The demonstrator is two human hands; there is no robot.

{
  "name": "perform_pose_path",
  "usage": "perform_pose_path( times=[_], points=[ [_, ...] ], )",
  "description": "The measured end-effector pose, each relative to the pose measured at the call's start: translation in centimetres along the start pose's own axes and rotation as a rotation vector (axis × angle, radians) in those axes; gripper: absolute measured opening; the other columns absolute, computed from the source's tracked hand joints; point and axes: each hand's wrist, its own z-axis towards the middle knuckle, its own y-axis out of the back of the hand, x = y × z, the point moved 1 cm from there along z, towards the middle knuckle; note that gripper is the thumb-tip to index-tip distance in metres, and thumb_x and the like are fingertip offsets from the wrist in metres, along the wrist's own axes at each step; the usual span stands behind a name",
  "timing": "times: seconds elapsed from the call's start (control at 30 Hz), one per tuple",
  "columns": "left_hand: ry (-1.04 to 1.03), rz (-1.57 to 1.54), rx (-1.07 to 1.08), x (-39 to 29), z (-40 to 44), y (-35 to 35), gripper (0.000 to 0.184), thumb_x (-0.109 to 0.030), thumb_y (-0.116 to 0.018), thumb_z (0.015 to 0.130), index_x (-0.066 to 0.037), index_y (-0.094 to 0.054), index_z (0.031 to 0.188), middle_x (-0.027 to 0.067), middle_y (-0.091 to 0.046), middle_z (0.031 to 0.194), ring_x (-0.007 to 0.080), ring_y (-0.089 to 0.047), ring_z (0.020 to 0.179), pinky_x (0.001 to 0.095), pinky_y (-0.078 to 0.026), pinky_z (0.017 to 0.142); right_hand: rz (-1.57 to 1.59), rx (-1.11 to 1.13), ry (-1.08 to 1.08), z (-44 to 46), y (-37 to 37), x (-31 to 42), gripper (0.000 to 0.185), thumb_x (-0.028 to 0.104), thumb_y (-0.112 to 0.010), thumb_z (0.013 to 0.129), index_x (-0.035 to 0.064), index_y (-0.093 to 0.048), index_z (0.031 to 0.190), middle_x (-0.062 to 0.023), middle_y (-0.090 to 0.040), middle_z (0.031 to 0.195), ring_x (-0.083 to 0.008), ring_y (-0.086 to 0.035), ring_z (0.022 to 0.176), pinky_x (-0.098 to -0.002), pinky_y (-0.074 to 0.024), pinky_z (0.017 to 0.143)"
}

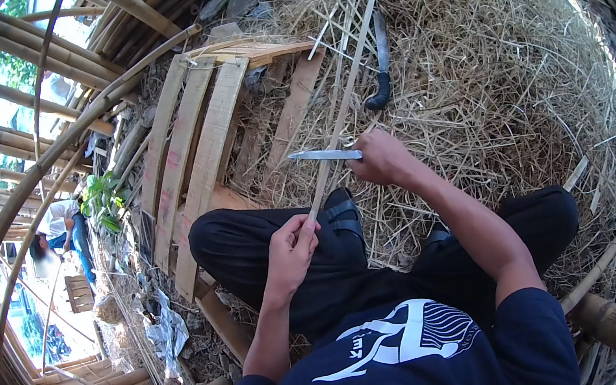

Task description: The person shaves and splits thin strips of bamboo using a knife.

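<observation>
My left hand (292, 249) pinches the near end of a long, thin bamboo strip (346, 99), which runs away from me over the straw. In my right hand (381, 158) is a knife (325, 156), its fist closed around the handle. The blade points left and lies across the strip in view; whether it touches the strip I cannot tell. Beyond my right hand a machete (382, 54) with a dark, curved handle rests on the straw. Several other thin strips (344, 8) lie crossed at the far end.
Straw and shavings (497, 69) cover the ground ahead and to the right. A wooden slatted pallet (193, 142) stands at the left. Bamboo poles (73, 168) frame the left side, with a green plant (101, 201) and a bending person (63, 229) beyond. My sandaled foot (344, 223) is near the strip.
</observation>
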Motion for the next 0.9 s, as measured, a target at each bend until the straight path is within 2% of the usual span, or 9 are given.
perform_pose_path(
  times=[0.17, 0.23, 0.43, 0.47, 0.5, 0.57, 0.63, 0.73, 0.9],
  points=[
    [0.021, -0.066, 0.051, 0.3, 0.2, -0.3, 0.018, -0.018, -0.046, 0.102, -0.004, -0.054, 0.092, -0.0075, -0.039, 0.059, -0.002, -0.03, 0.043, 0.0163, -0.021, 0.038, -0.022, 0.03, -0.05, 0.9, -0.8, -2.4, 0.025, 0.024, -0.06, 0.076, 0.0002, -0.067, 0.072, -0.0234, -0.066, 0.074, -0.0403, -0.065, 0.075, -0.0464, -0.0543, 0.074],
    [0.042, -0.07, 0.07, 0.6, -0.5, -0.3, 0.019, -0.018, -0.046, 0.102, -0.004, -0.054, 0.092, -0.0076, -0.039, 0.059, -0.002, -0.03, 0.044, 0.0165, -0.021, 0.039, 0.2, -0.127, -0.466, 1.6, -0.1, -4.8, 0.027, 0.023, -0.06, 0.076, -0.002, -0.067, 0.08, -0.0246, -0.067, 0.083, -0.0397, -0.066, 0.082, -0.0452, -0.0532, 0.078],
    [0.122, -0.093, 0.095, 1.6, -5.2, 0.3, 0.018, -0.018, -0.049, 0.101, -0.003, -0.055, 0.093, -0.0058, -0.041, 0.059, -0.0009, -0.03, 0.043, 0.0164, -0.021, 0.039, 0.161, -0.54, -0.92, 0.6, 8.3, -16.2, 0.04, 0.028, -0.055, 0.077, -0.0071, -0.069, 0.09, -0.027, -0.068, 0.098, -0.039, -0.066, 0.094, -0.0444, -0.0494, 0.084],
    [0.104, -0.096, 0.035, 1.4, -5.3, 0.5, 0.019, -0.018, -0.049, 0.101, -0.003, -0.054, 0.094, -0.0051, -0.042, 0.059, -0.0007, -0.031, 0.042, 0.0164, -0.022, 0.039, 0.094, -0.629, -0.847, 1.5, 7.4, -20.1, 0.041, 0.035, -0.057, 0.084, -0.0041, -0.069, 0.082, -0.0208, -0.068, 0.076, -0.0306, -0.066, 0.069, -0.0412, -0.0513, 0.065],
    [0.087, -0.106, -0.025, 1.1, -5.2, 0.5, 0.019, -0.019, -0.049, 0.101, -0.002, -0.054, 0.094, -0.0044, -0.043, 0.059, -0.0005, -0.031, 0.041, 0.0164, -0.022, 0.038, 0.09, -0.619, -0.843, 1.6, 7.2, -19.3, 0.041, 0.035, -0.057, 0.084, -0.0041, -0.069, 0.082, -0.0208, -0.068, 0.076, -0.0306, -0.066, 0.069, -0.0412, -0.0513, 0.065],
    [0.098, -0.116, -0.09, 0.7, -4.1, 0.3, 0.018, -0.018, -0.047, 0.102, -0.002, -0.054, 0.098, -0.0032, -0.044, 0.059, -0.0006, -0.03, 0.04, 0.0164, -0.023, 0.036, 0.902, -0.476, -0.661, 1.9, 6.8, -14.6, 0.051, 0.049, -0.058, 0.089, 0.0006, -0.067, 0.077, -0.0031, -0.051, 0.051, -0.0142, -0.047, 0.041, -0.0308, -0.0386, 0.042],
    [0.077, -0.118, -0.099, 0.5, -2.9, -0.3, 0.018, -0.018, -0.047, 0.102, -0.002, -0.054, 0.099, -0.0031, -0.045, 0.06, -0.0008, -0.031, 0.039, 0.0161, -0.024, 0.035, 1.027, -0.265, -0.497, 1.7, 6.1, -8.1, 0.059, 0.062, -0.053, 0.089, 0.0044, -0.064, 0.079, 0.0095, -0.029, 0.046, -0.0041, -0.024, 0.036, -0.0237, -0.0208, 0.035],
    [0.081, -0.087, -0.041, 0.8, -1.8, -1.2, 0.018, -0.018, -0.048, 0.102, -0.002, -0.054, 0.1, -0.0028, -0.045, 0.061, -0.0008, -0.033, 0.039, 0.0158, -0.025, 0.035, 0.932, -0.067, -0.287, 1.8, 4.8, -2.7, 0.067, 0.066, -0.055, 0.086, 0.0015, -0.066, 0.101, 0.0092, -0.03, 0.048, -0.0031, -0.028, 0.039, -0.0226, -0.0211, 0.04],
    [0.1, -0.037, 0.082, 1.8, -1.2, -1.6, 0.02, -0.02, -0.048, 0.102, -0.001, -0.055, 0.1, -0.0009, -0.051, 0.065, 0.0015, -0.041, 0.044, 0.0161, -0.034, 0.041, 0.804, -0.185, -0.28, 1.9, 3.3, -1.6, 0.043, 0.043, -0.067, 0.088, 0.0033, -0.064, 0.072, 0.0058, -0.04, 0.052, -0.0053, -0.032, 0.047, -0.0289, -0.026, 0.044]
  ],
)
